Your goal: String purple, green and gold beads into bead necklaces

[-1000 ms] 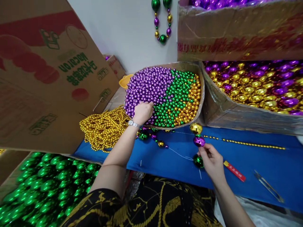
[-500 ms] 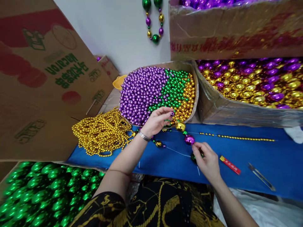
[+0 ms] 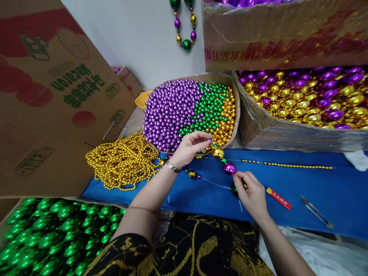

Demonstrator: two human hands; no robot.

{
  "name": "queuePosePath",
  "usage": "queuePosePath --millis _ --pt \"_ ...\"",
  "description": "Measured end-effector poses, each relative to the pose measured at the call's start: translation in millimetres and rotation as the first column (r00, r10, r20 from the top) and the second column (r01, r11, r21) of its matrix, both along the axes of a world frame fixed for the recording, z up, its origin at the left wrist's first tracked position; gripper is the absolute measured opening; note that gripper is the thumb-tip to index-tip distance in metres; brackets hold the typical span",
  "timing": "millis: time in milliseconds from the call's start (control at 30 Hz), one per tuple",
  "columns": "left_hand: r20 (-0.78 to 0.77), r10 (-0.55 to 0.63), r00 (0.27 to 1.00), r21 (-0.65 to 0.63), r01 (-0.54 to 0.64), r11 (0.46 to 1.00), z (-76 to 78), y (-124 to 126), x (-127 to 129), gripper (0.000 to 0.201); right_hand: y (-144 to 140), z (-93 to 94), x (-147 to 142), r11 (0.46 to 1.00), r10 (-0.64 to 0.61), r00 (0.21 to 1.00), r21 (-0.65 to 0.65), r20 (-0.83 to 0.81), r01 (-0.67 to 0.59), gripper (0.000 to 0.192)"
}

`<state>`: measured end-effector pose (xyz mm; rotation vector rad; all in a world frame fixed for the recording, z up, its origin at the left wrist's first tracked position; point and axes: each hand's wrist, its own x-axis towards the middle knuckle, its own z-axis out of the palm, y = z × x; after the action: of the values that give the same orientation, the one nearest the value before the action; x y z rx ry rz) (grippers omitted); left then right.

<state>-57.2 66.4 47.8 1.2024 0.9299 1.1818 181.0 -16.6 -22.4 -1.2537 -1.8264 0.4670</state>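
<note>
My left hand (image 3: 193,147) is pinched on a small purple bead (image 3: 210,142) at the near edge of the box of small beads (image 3: 237,126). Just below its fingers, a big gold bead (image 3: 218,153), a small green one (image 3: 223,161) and a big purple bead (image 3: 229,168) line up on the bead strand. My right hand (image 3: 250,193) is closed on the strand beside the big purple bead. A large dark green bead (image 3: 234,189) is partly covered by that hand. Farther left, the strand's gold bead (image 3: 192,174) rests on the blue cloth.
Gold bead chains (image 3: 123,159) lie in a heap at left. A red-yellow packet (image 3: 278,198) and thread snips (image 3: 316,211) are right of my right hand. Cartons of large beads stand around, one of green beads (image 3: 43,237) at lower left. A gold bead string (image 3: 287,165) lies behind.
The small purple bead sits lower between my left thumb and finger, where it showed at the fingertips before. My right hand keeps its hold on the strand. The view has shifted slightly.
</note>
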Motion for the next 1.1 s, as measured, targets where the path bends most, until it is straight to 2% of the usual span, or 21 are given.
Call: queuePosePath --millis 100,167,267,333,433,500,533,600,667,733,800,867,933,1000,1033,1100 --pt "-0.093 -0.019 0.995 0.047 0.023 0.999 0.6 -3 -1 0.023 -1 -9.9 -3 0.999 -0.049 0.998 -0.014 -0.034 0.048 0.012" --pt "-0.138 -0.045 0.989 0.045 0.052 0.998 -0.1 -6 1 0.023 -2 -23.3 -7 0.989 -0.064 0.987 -0.138 -0.149 0.044 0.016" --pt "-0.17 -0.083 0.982 0.017 0.087 0.996 -2.6 -11 8 0.022 -2 -45.1 -11 0.939 -0.063 0.918 -0.336 -0.39 -0.078 0.027" --pt "-0.199 -0.073 0.977 0.055 0.086 0.995 -3.7 -15 14 0.019 0 -50.8 -9 0.913 -0.032 0.908 -0.383 -0.417 -0.144 0.028" --pt "-0.276 -0.028 0.961 0.197 0.085 0.977 -0.6 -21 24 0.016 8 -35.7 2 0.935 0.041 0.987 -0.343 -0.152 -0.092 0.026" --pt "-0.307 -0.021 0.951 0.248 0.101 0.964 6.0 -24 30 0.014 16 -13.9 10 0.972 0.037 0.999 -0.231 0.038 -0.027 0.025" --pt "-0.313 -0.026 0.949 0.254 0.11 0.961 10.5 -25 33 0.014 20 -2.2 11 0.983 0.036 0.997 -0.18 0.072 -0.022 0.027" --pt "-0.298 -0.027 0.954 0.261 0.109 0.959 20.9 -24 39 0.015 28 17.8 10 0.99 0.08 0.994 -0.126 0.071 -0.07 0.032" --pt "-0.233 -0.011 0.972 0.264 0.074 0.962 30.9 -19 45 0.015 35 29.7 6 0.979 0.165 0.985 -0.133 0.055 -0.156 0.032" --pt "-0.124 0.0 0.992 0.233 0.029 0.972 37.5 -15 50 0.016 38 33.8 3 0.966 0.207 0.978 -0.168 0.039 -0.197 0.031" --pt "-0.012 0.022 1.0 0.19 -0.019 0.982 36.6 -13 54 0.019 38 34.9 4 0.962 0.192 0.981 -0.198 0.01 -0.186 0.033" --pt "0.053 0.078 0.996 0.176 -0.086 0.981 25.1 -17 60 0.024 35 39.2 8 0.965 0.143 0.988 -0.217 -0.049 -0.15 0.034" --pt "-0.003 0.105 0.994 0.217 -0.102 0.971 2.4 -26 69 0.044 29 50.1 11 0.964 0.097 0.982 -0.232 -0.163 -0.134 0.034" --pt "-0.207 0.023 0.978 0.294 0.04 0.955 -27.6 -37 82 0.071 22 68.0 9 0.963 0.077 0.944 -0.222 -0.321 -0.153 0.031" --pt "-0.345 -0.043 0.937 0.318 0.161 0.934 -43.3 -43 89 0.081 19 78.8 7 0.966 0.076 0.913 -0.197 -0.401 -0.167 0.029" --pt "-0.601 -0.115 0.791 0.308 0.362 0.88 -71.2 -51 101 0.091 14 101.8 4 0.98 0.081 0.843 -0.111 -0.532 -0.165 0.024"
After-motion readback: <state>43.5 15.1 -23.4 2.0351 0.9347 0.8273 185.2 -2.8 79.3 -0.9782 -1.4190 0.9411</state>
